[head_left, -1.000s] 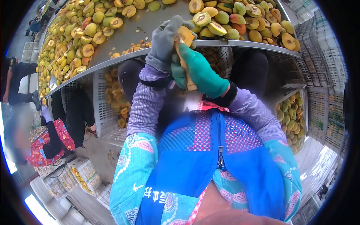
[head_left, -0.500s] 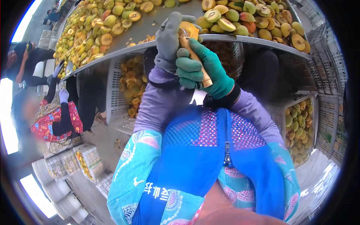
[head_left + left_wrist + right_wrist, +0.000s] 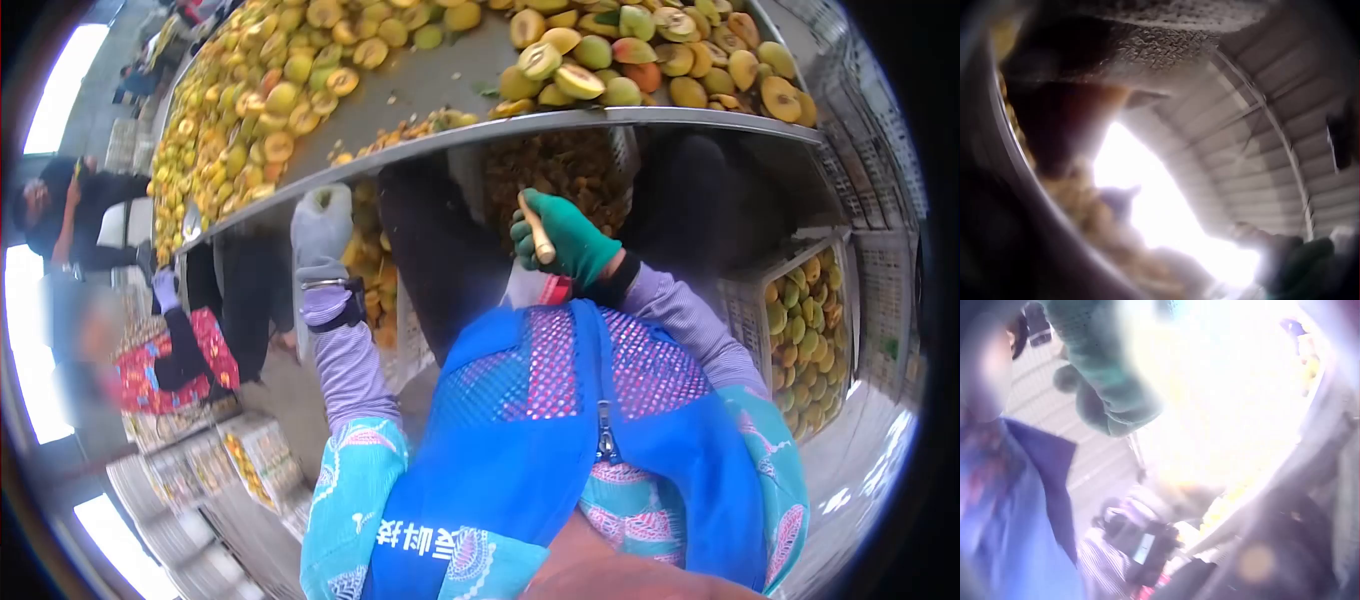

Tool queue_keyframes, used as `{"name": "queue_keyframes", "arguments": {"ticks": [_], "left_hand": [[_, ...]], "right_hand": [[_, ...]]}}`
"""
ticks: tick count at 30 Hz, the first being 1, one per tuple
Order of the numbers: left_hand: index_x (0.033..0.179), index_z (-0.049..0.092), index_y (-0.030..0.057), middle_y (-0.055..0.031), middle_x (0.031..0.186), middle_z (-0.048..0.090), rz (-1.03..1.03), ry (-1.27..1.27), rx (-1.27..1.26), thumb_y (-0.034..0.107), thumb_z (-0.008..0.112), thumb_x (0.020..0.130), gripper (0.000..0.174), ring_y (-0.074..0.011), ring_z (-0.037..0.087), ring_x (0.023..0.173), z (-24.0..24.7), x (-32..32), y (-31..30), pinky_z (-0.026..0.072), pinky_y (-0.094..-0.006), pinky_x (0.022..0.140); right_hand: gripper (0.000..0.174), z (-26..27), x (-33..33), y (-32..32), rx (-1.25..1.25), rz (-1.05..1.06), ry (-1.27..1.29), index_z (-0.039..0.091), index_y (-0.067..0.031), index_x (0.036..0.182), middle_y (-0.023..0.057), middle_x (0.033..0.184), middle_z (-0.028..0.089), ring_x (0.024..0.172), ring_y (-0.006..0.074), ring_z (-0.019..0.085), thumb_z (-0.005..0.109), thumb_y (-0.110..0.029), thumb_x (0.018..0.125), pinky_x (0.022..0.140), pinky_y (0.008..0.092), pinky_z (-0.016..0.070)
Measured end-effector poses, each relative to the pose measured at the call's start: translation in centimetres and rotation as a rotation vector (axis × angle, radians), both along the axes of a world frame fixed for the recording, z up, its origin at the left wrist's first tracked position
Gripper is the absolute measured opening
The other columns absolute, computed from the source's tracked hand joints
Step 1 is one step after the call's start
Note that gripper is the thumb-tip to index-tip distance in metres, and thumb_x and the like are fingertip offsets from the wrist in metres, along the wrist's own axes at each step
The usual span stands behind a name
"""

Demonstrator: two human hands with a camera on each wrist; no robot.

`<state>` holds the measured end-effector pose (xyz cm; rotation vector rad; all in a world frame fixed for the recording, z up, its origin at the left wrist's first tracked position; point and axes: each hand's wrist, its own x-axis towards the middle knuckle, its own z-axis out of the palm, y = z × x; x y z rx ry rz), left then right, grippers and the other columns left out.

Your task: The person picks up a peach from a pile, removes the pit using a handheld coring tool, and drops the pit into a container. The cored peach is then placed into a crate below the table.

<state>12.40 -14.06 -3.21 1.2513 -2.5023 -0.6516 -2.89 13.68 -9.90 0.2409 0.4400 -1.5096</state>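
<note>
In the head view the left hand [image 3: 322, 232], in a grey glove, is just below the metal table's front edge, above a crate of fruit. Its fingers are curled, with a small yellow-green patch of fruit [image 3: 322, 199] between them. The left wrist view shows a blurred orange-brown shape [image 3: 1088, 103] under the glove. The right hand [image 3: 570, 238], in a green glove, grips a tool by its light wooden handle [image 3: 541, 240], in front of the person's body. Its working end cannot be made out. The right wrist view is washed out around the green glove [image 3: 1107, 375].
The metal table [image 3: 420, 85] bears heaps of cut fruit [image 3: 290, 95] at left and right. Under it stands a crate with fruit pieces [image 3: 550, 180]. A crate of greenish fruit [image 3: 800, 340] stands at right. Another person [image 3: 180, 360] works at left.
The hands were together at the table edge, with a fruit in the left and the tool against it. The left hand has moved left and down; the right has drawn slightly down with the tool.
</note>
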Motion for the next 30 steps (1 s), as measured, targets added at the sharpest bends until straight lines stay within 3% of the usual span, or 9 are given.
{"name": "queue_keyframes", "arguments": {"ticks": [3,5,7,14,20,23,24,26,30], "left_hand": [[0.101,0.069,0.0026,-0.0154,0.095,0.069,-0.293,0.396,0.211,0.025,0.062,0.085,0.028,-0.0246,0.066,0.089,4.7,-10.3,5.5,0.0501,-0.0332,0.082],[0.116,0.062,0.0040,-0.0125,0.108,0.066,-0.567,0.295,0.078,0.021,0.064,0.084,0.036,-0.0182,0.064,0.094,4.2,-17.3,7.8,0.0483,-0.0298,0.086],[0.128,0.054,0.0117,-0.0151,0.118,0.060,-0.954,0.323,-0.519,0.017,0.061,0.083,0.045,-0.0274,0.062,0.101,1.6,-23.6,9.1,0.0482,-0.0366,0.090],[0.124,0.053,0.0099,-0.0203,0.104,0.063,-1.027,-0.472,-0.362,0.010,0.064,0.078,0.048,-0.0364,0.062,0.098,-0.2,-25.7,8.7,0.0516,-0.0399,0.081],[0.116,0.056,-0.0004,-0.0126,0.102,0.064,-0.552,0.521,1.164,0.010,0.058,0.091,0.026,-0.0234,0.064,0.090,1.3,-17.6,6.2,0.0553,-0.0333,0.078],[0.113,0.056,-0.0020,-0.0154,0.102,0.064,-0.430,0.846,1.579,0.017,0.052,0.095,0.026,-0.0234,0.064,0.092,0.9,-15.2,8.9,0.0549,-0.0353,0.082],[0.114,0.055,-0.0020,-0.0177,0.103,0.063,-0.585,0.759,0.911,0.024,0.049,0.097,0.032,-0.0238,0.064,0.092,-0.8,-14.9,9.0,0.0540,-0.0363,0.084],[0.113,0.055,-0.0022,-0.0175,0.104,0.063,-0.716,0.696,0.556,0.027,0.049,0.097,0.034,-0.0245,0.063,0.093,-0.6,-14.0,9.8,0.0539,-0.0358,0.083],[0.111,0.057,-0.0026,-0.0167,0.098,0.064,-0.621,0.728,0.575,0.026,0.048,0.098,0.033,-0.0252,0.065,0.089,-0.4,-14.1,11.0,0.0550,-0.0340,0.078]], "right_hand": [[0.035,2.7,0.2,0.6,0.088,-0.116,0.114,0.048,-0.0138,0.086,-0.0035,0.061,0.042,0.047,0.0094,0.039,0.048,-0.047,0.095,0.042,0.0235,0.0340],[0.035,4.1,-0.6,0.9,0.109,-0.237,0.172,0.049,-0.0137,0.088,-0.0043,0.061,0.042,0.047,0.0091,0.039,0.048,-0.048,0.095,0.042,0.0236,0.0344],[0.036,4.1,-1.2,1.6,0.192,-0.343,0.358,0.051,-0.0134,0.092,-0.0038,0.062,0.044,0.047,0.0086,0.041,0.048,-0.050,0.095,0.042,0.0231,0.0354],[0.036,5.5,-3.2,1.6,0.380,-0.488,0.859,0.054,-0.0087,0.093,0.0014,0.063,0.052,0.049,0.0110,0.049,0.050,-0.044,0.096,0.043,0.0249,0.0391],[0.031,5.0,-3.1,-2.7,0.351,-0.651,1.792,0.052,-0.0018,0.095,0.0241,0.067,0.058,0.061,0.0414,0.058,0.050,-0.033,0.096,0.054,0.0473,0.0447],[0.032,4.4,-2.3,-3.8,0.447,-0.529,1.929,0.051,-0.0007,0.090,0.0226,0.065,0.059,0.061,0.0409,0.059,0.050,-0.032,0.096,0.053,0.0483,0.0441],[0.035,4.7,-2.0,-3.3,0.431,-0.472,1.927,0.050,-0.0002,0.087,0.0228,0.066,0.059,0.061,0.0410,0.059,0.049,-0.034,0.096,0.053,0.0484,0.0441],[0.034,4.4,-1.4,-2.9,0.382,-0.487,1.869,0.051,-0.0003,0.088,0.0230,0.066,0.059,0.062,0.0415,0.059,0.049,-0.034,0.096,0.053,0.0487,0.0441],[0.034,5.3,-0.3,-2.6,0.381,-0.549,1.748,0.052,-0.0003,0.090,0.0236,0.068,0.059,0.064,0.0423,0.059,0.049,-0.033,0.096,0.055,0.0489,0.0446]]}}
